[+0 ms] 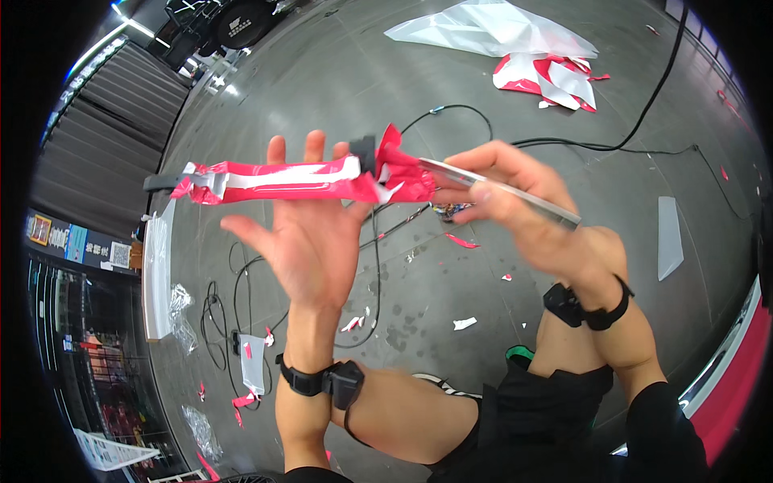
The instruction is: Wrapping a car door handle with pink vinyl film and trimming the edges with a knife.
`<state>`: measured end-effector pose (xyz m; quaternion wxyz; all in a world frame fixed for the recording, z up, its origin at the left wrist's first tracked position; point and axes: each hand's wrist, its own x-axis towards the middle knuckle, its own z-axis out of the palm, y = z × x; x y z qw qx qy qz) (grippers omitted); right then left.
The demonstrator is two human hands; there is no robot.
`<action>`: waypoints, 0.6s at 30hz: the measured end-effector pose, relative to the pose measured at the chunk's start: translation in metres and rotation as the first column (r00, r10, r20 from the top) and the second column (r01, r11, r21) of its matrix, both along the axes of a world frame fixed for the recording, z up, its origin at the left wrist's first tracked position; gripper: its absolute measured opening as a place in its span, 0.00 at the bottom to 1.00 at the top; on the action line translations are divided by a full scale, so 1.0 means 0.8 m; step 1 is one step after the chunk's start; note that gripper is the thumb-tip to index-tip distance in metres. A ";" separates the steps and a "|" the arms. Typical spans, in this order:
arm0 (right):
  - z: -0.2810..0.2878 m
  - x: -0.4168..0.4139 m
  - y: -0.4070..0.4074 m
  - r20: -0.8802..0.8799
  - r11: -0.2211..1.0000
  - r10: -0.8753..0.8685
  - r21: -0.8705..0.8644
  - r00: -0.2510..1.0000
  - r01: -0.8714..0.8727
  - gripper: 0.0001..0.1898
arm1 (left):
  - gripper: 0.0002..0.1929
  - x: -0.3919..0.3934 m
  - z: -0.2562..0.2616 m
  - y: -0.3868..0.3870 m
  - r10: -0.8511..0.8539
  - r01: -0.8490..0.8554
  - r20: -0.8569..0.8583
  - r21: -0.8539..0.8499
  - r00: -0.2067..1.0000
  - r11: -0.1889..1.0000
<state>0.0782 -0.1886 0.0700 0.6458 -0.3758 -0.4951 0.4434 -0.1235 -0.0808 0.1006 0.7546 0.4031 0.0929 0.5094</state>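
Note:
A car door handle (290, 181) wrapped in glossy pink film lies crosswise over the fingers of my left hand (317, 253). That palm faces up and its fingers are spread, not curled around the handle. A bare white strip shows along the film, and a grey-black end sticks out at the left. Near its right part is a black block (363, 152), beside crumpled loose film (404, 175). My right hand (522, 199) grips a thin, flat, pale blade-like tool (513, 194), its tip at the crumpled film. Some right fingertips are hidden behind it.
Black cables (377, 271) run over the grey tiled floor. Film scraps (464, 324) are scattered about. Crumpled pink-and-white film (546, 81) and a translucent sheet (495, 27) lie at the back. A pink car panel (724, 374) stands close on the right, a long white box (158, 278) at left.

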 end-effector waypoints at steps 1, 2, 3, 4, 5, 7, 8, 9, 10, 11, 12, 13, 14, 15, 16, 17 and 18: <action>0.007 0.023 -0.006 0.021 0.999 0.031 -0.032 0.999 -0.031 0.18 | 0.39 -0.007 -0.004 0.002 -0.197 0.197 0.038 0.015 0.980 0.980; 0.011 0.038 -0.009 0.026 0.995 0.080 -0.057 0.996 -0.079 0.18 | 0.38 -0.020 -0.005 0.004 -0.371 0.369 0.058 0.038 0.927 0.929; 0.011 0.047 -0.012 0.024 0.991 0.099 -0.094 0.995 -0.096 0.18 | 0.41 -0.031 -0.008 0.009 -0.487 0.495 0.134 -0.038 0.863 0.868; 0.013 0.054 -0.014 0.052 0.985 0.137 -0.109 0.989 -0.131 0.18 | 0.41 -0.042 -0.013 0.014 -0.537 0.557 0.173 -0.104 0.826 0.824; 0.016 0.063 -0.018 0.081 0.978 0.174 -0.126 0.981 -0.163 0.18 | 0.42 -0.050 -0.017 0.017 -0.580 0.616 0.218 -0.166 0.785 0.770; 0.009 0.073 -0.023 0.194 0.970 0.232 -0.114 0.953 -0.213 0.17 | 0.47 -0.063 -0.019 0.014 -0.640 0.621 -0.002 -0.242 0.768 0.746; 0.006 0.076 -0.025 0.297 0.968 0.250 -0.085 0.922 -0.235 0.16 | 0.51 -0.061 -0.018 0.012 -0.673 0.628 -0.100 -0.283 0.733 0.725; 0.005 0.079 -0.027 0.398 0.964 0.261 -0.060 0.879 -0.260 0.15 | 0.53 -0.060 -0.017 0.001 -0.675 0.607 -0.308 -0.294 0.670 0.738; 0.004 0.082 -0.028 0.495 0.957 0.267 -0.037 0.827 -0.287 0.15 | 0.55 -0.056 -0.012 -0.008 -0.649 0.588 -0.500 -0.300 0.573 0.751; 0.001 0.081 -0.029 0.582 0.946 0.272 -0.016 0.767 -0.324 0.14 | 0.58 -0.056 -0.010 -0.016 -0.666 0.566 -0.597 -0.388 0.447 0.728; -0.001 0.078 -0.029 0.597 0.936 0.309 -0.050 0.741 -0.350 0.13 | 0.60 -0.053 -0.013 -0.019 -0.728 0.636 -0.602 -0.428 0.329 0.642; -0.002 0.073 -0.029 0.610 0.924 0.344 -0.084 0.714 -0.374 0.12 | 0.60 -0.056 -0.024 -0.017 -0.772 0.680 -0.577 -0.455 0.267 0.576; -0.006 0.068 -0.028 0.622 0.909 0.381 -0.118 0.685 -0.399 0.11 | 0.61 -0.059 -0.036 -0.017 -0.809 0.716 -0.551 -0.479 0.205 0.508; -0.008 0.066 -0.027 0.613 0.895 0.410 -0.128 0.675 -0.428 0.09 | 0.60 -0.063 -0.043 -0.019 -0.781 0.727 -0.593 -0.447 0.197 0.522; -0.010 0.063 -0.026 0.626 0.895 0.402 -0.117 0.668 -0.430 0.08 | 0.60 -0.064 -0.049 -0.022 -0.751 0.737 -0.633 -0.414 0.188 0.534; -0.009 0.062 -0.026 0.645 0.900 0.386 -0.105 0.660 -0.423 0.08 | 0.60 -0.061 -0.052 -0.024 -0.718 0.755 -0.673 -0.374 0.177 0.538; -0.009 0.060 -0.025 0.658 0.908 0.359 -0.084 0.662 -0.409 0.08 | 0.60 -0.057 -0.053 -0.027 -0.683 0.743 -0.705 -0.350 0.193 0.571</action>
